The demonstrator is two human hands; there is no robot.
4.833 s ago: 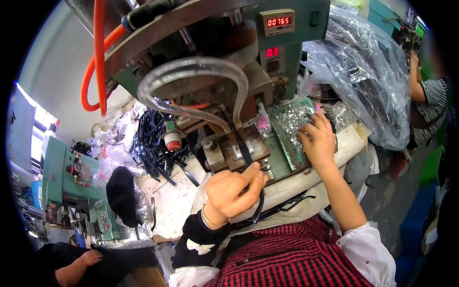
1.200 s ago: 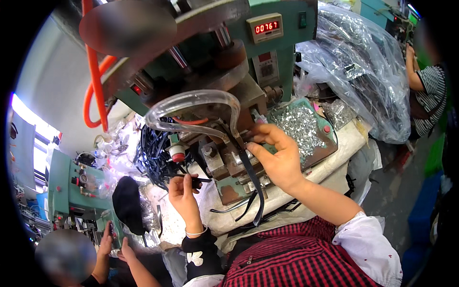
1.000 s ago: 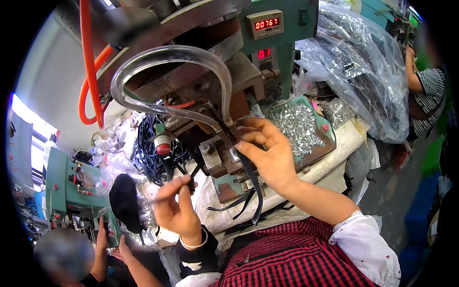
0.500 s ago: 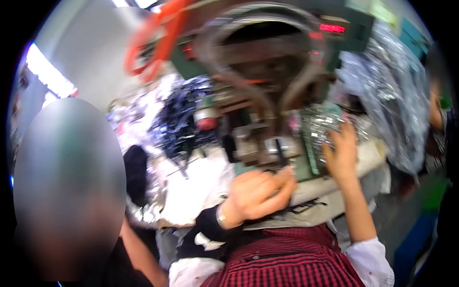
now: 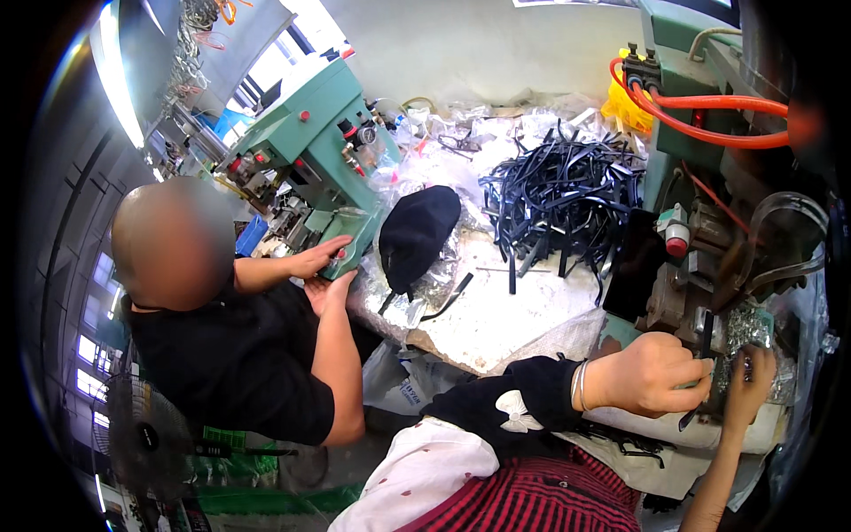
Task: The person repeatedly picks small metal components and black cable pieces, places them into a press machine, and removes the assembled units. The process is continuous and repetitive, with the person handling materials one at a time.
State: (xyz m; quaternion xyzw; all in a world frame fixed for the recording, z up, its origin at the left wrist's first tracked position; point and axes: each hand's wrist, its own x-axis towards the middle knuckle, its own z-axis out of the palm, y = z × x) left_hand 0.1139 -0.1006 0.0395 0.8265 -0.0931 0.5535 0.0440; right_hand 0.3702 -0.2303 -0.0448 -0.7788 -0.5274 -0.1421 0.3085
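My left hand is closed on a narrow black strap, which sticks up past the fingertips with its lower end below the hand. To its right, my right hand has its fingers curled over small dark, shiny metal pieces, too small to name exactly. Beneath and beyond that hand spreads a heap of small shiny metal pieces. Both hands are at the front of a green machine with metal blocks and a curved clear guard.
A tangled heap of black straps lies on the white-covered table, with a black cloth bag to its left. A co-worker works at another green machine on the left. Orange hoses loop at the upper right.
The view has swung left, so the machine sits at the right edge. My right hand's fingers, spread over the metal pieces before, are now curled. My left hand still grips the strap.
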